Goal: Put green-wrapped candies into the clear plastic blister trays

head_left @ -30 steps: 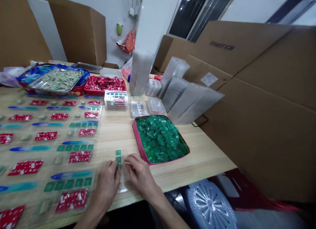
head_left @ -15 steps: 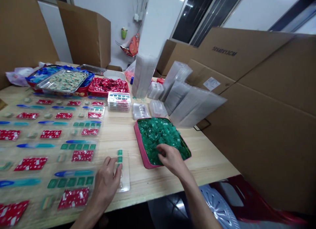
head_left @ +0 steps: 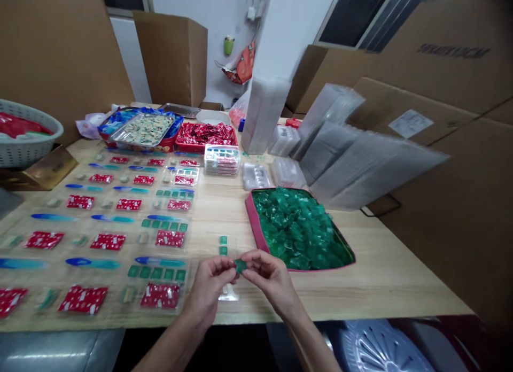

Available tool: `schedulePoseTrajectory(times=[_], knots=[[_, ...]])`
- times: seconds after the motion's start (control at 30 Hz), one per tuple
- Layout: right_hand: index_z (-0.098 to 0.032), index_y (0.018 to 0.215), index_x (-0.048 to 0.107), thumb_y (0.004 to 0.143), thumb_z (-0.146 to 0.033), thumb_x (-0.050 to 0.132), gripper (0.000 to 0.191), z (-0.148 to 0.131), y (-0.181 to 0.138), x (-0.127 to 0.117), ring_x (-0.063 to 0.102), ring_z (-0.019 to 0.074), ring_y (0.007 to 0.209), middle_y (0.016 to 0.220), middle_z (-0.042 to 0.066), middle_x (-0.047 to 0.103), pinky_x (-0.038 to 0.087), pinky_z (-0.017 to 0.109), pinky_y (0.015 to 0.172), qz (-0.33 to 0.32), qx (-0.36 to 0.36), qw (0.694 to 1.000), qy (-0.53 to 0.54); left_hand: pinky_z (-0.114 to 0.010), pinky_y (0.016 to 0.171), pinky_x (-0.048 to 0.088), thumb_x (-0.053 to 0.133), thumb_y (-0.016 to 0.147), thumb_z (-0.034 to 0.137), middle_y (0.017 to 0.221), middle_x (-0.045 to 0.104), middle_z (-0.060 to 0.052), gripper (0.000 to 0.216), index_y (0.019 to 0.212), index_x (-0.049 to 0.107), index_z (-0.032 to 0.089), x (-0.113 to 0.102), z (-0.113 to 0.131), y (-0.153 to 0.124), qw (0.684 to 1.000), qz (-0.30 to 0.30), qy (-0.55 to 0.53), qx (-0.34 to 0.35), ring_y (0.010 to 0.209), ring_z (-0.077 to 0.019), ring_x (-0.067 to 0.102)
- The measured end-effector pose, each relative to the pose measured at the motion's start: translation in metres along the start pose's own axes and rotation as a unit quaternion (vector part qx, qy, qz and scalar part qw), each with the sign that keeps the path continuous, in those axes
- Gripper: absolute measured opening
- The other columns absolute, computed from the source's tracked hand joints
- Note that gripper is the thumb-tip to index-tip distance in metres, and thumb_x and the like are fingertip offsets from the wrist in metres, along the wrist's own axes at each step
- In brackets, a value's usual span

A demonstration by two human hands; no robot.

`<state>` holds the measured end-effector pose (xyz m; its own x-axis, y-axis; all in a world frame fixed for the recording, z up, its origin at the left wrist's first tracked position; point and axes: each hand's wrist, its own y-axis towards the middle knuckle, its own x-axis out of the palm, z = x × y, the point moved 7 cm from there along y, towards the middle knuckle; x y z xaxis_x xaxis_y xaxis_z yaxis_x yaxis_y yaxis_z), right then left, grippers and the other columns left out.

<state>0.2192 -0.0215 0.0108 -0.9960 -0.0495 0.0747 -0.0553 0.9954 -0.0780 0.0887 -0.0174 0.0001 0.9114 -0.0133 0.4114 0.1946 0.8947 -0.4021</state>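
L hand (head_left: 210, 284) & R hand (head_left: 269, 278) both pinch one green piece (head_left: 240, 265) over the clear tray (head_left: 233, 295) on the desk (head_left: 216, 211), prob. mid-fill; next move likely calls for squaring it up & seating it w/ light pressure.

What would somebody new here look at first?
Probably the pink-sided, square tray heaped with shiny green pieces, on the pale wooden table just beyond the bare right hand. Next, perhaps the rows of red, white-spotted packets covering the table's left side. Then the small green piece held between the fingertips of the right hand and the bare left hand, front and centre.
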Motion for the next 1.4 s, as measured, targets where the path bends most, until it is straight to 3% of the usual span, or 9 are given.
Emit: schedulePoseTrajectory(times=[0.17, 0.4, 0.63, 0.87, 1.07, 1.4], knots=[[-0.019, 0.082, 0.067, 0.069, -0.022, 0.074, 0.016, -0.002, 0.000, -0.001, 0.057, 0.0130, 0.065, 0.071, -0.001, 0.063, 0.047, 0.023, 0.062, 0.051, -0.042, 0.997, -0.037, -0.024, 0.061, 0.041, 0.076, 0.049, 0.019, 0.058, 0.063, -0.001, 0.017, 0.061, 0.066, 0.013, 0.001, -0.006, 0.000, 0.998, -0.011, -0.050, -0.041, 0.056, -0.0109, 0.055], [-0.019, 0.081, 0.059, 0.068, -0.028, 0.075, 0.022, 0.008, -0.003, 0.004, 0.059, 0.0138, 0.071, 0.089, 0.004, 0.066, 0.048, 0.024, 0.065, 0.034, -0.005, 0.999, 0.017, -0.022, 0.048, 0.036, 0.080, 0.046, 0.023, 0.051, 0.058, 0.001, 0.024, 0.061, 0.064, 0.014, 0.001, -0.014, 0.000, 0.991, -0.021, -0.096, -0.088, 0.048, -0.0096, 0.051], [-0.018, 0.074, 0.060, 0.071, -0.030, 0.073, 0.018, 0.009, -0.001, 0.009, 0.058, 0.0149, 0.076, 0.083, 0.003, 0.063, 0.046, 0.025, 0.070, -0.014, 0.017, 0.999, 0.044, -0.022, 0.050, 0.035, 0.074, 0.052, 0.023, 0.051, 0.058, 0.002, 0.015, 0.057, 0.065, 0.013, -0.011, -0.001, 0.005, 1.000, -0.008, 0.006, -0.009, 0.046, -0.0072, 0.047], [-0.018, 0.079, 0.063, 0.065, -0.028, 0.075, 0.021, 0.010, 0.019, 0.014, 0.051, 0.0109, 0.060, 0.066, -0.002, 0.056, 0.042, 0.022, 0.056, -0.028, 0.036, 0.999, 0.018, -0.021, 0.047, 0.038, 0.067, 0.056, 0.023, 0.048, 0.057, 0.001, 0.012, 0.059, 0.060, 0.014, -0.017, 0.014, 0.023, 0.993, -0.039, 0.115, 0.014, 0.046, -0.0097, 0.050], [-0.016, 0.070, 0.062, 0.068, -0.018, 0.062, 0.004, 0.022, 0.020, 0.025, 0.050, 0.0106, 0.057, 0.061, -0.003, 0.056, 0.039, 0.021, 0.055, -0.022, 0.033, 0.991, -0.130, -0.022, 0.044, 0.036, 0.050, 0.062, 0.012, 0.045, 0.051, 0.004, 0.008, 0.060, 0.056, 0.017, -0.030, 0.012, 0.034, 0.917, -0.015, 0.396, 0.053, 0.041, -0.0114, 0.050], [-0.016, 0.067, 0.062, 0.069, -0.010, 0.055, 0.009, 0.026, 0.007, 0.026, 0.051, 0.0122, 0.056, 0.057, -0.002, 0.056, 0.040, 0.022, 0.056, -0.006, 0.021, 0.959, -0.281, -0.024, 0.056, 0.030, 0.051, 0.065, 0.003, 0.053, 0.052, 0.003, 0.019, 0.058, 0.060, 0.018, -0.023, 0.010, 0.022, 0.836, 0.011, 0.534, 0.122, 0.054, -0.0130, 0.047]])
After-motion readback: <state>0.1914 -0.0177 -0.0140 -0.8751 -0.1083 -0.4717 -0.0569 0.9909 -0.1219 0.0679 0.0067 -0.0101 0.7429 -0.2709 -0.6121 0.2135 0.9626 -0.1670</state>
